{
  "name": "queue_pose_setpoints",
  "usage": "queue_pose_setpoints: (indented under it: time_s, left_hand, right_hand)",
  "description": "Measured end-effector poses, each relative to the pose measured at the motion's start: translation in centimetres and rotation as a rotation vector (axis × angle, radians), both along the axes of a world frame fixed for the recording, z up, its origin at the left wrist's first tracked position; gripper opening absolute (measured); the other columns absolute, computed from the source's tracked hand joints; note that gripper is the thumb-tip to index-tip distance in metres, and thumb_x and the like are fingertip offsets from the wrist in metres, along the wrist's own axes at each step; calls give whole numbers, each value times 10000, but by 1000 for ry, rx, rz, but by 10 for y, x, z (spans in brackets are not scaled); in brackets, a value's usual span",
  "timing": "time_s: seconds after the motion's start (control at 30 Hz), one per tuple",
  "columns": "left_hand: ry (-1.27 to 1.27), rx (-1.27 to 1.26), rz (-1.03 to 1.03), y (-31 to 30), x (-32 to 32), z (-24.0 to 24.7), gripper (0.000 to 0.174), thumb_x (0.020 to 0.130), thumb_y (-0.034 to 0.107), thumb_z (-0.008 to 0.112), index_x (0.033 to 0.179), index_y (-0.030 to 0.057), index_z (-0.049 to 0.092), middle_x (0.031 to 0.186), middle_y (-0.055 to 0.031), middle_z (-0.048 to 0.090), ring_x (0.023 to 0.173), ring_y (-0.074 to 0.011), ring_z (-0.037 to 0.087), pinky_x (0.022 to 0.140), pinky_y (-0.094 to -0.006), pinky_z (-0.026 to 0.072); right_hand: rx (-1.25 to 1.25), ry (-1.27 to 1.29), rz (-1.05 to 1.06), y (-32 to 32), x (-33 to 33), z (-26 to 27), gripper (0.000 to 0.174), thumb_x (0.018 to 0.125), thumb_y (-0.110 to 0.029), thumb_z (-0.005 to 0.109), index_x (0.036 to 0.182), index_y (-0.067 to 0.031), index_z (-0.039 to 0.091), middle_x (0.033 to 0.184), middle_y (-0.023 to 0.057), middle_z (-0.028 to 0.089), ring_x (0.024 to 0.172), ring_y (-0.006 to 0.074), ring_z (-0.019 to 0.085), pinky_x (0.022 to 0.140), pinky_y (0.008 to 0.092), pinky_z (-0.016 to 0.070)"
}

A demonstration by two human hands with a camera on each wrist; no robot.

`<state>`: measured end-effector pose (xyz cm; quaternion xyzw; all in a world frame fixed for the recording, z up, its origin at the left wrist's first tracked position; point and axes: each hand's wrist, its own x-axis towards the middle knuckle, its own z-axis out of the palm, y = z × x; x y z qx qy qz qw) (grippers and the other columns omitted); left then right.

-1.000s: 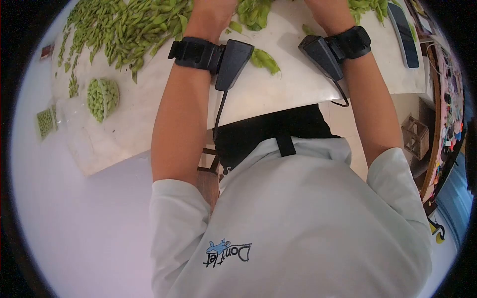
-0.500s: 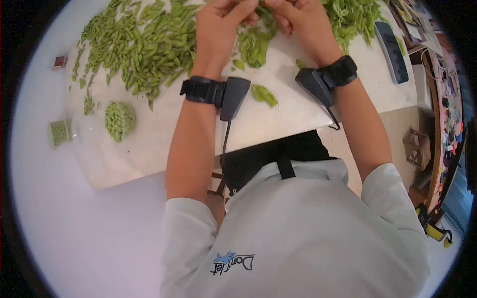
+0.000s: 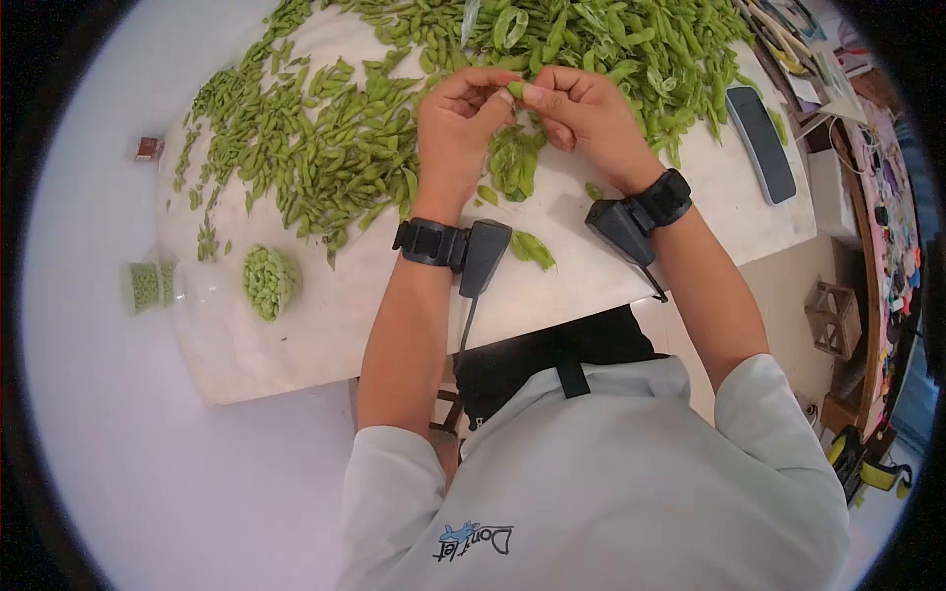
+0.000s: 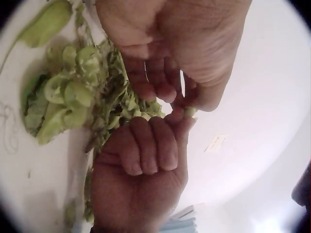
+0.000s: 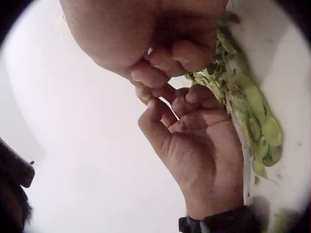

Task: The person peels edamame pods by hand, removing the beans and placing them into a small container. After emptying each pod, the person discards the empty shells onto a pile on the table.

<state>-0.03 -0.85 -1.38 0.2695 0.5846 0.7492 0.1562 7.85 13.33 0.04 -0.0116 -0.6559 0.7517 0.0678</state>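
In the head view my left hand (image 3: 453, 133) and right hand (image 3: 596, 123) meet over the table, fingertips together. Thumb and index finger of each hand pinch a small green soybean pod (image 3: 515, 89) between them. The left wrist view shows the pod (image 4: 189, 112) mostly covered by fingertips, so I cannot tell whether it is split. My other fingers are curled in. Below the hands lies a clump of flattened, light-green pods (image 3: 514, 167). To the left spreads a heap of whole soybean pods (image 3: 325, 148), and another green pile (image 3: 641, 49) lies beyond the right hand.
A clear tub of shelled green beans (image 3: 269, 283) stands left of my left forearm, with a second container of beans (image 3: 146, 287) farther left. One loose pod (image 3: 532, 250) lies between the wrists. A phone (image 3: 762, 146) rests near the table's right edge.
The head view has tilted up, so the hands and more of the piles now show. My hands have stayed close together, and the pod between the fingertips has come into sight.
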Motion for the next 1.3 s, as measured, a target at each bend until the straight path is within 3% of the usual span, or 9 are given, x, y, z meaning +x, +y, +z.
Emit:
queue_pose_setpoints:
  time_s: [0.2,0.3,0.43,0.53,0.93,1.13,1.3]
  left_hand:
    - [30,0,-13,0,2,2,157,827,-38,562,978,-23,602,884,-65,625,716,-109,575,660,-223,464]
    - [14,111,-56,2,4,1,178,815,-52,570,989,-17,586,927,-66,619,746,-110,575,673,-225,469]
    - [93,1,36,4,8,11,202,822,-50,562,1018,-13,593,957,-65,613,763,-100,570,669,-220,465]
    - [140,35,-10,0,4,8,191,841,-21,573,1027,-14,614,947,-58,618,743,-93,567,658,-218,462]
    - [-16,-93,-20,-3,-5,3,155,859,97,642,965,-15,633,794,-24,620,654,-77,550,616,-200,455]
    - [-47,-140,-50,-1,-4,5,176,912,170,572,953,2,605,812,-35,614,661,-99,564,615,-230,466]
    - [-192,-40,-173,0,-7,0,170,936,192,533,957,29,573,822,-16,580,646,-107,534,597,-243,466]
  right_hand:
    - [-190,-76,121,3,0,-3,235,906,-248,585,750,-77,543,543,-77,386,466,23,324,438,197,264]
    - [-458,-164,305,4,2,0,239,925,-252,556,783,-60,543,554,-85,370,464,22,321,438,191,263]
    - [-528,-126,209,6,0,-1,245,940,-258,529,807,-54,543,552,-86,356,472,26,322,439,187,264]
    - [-565,-95,183,8,0,-1,248,940,-259,528,796,-57,539,553,-83,363,474,29,319,438,190,266]
    - [-183,-76,56,4,-3,-3,294,909,-298,576,716,-82,530,536,-69,391,467,35,333,452,208,278]
    - [50,53,-34,2,-3,-8,301,914,-281,567,687,-89,521,536,-63,426,483,26,363,458,209,293]
    - [133,120,-50,-4,-1,0,273,897,-229,587,697,-56,522,552,-67,436,518,19,374,477,203,304]
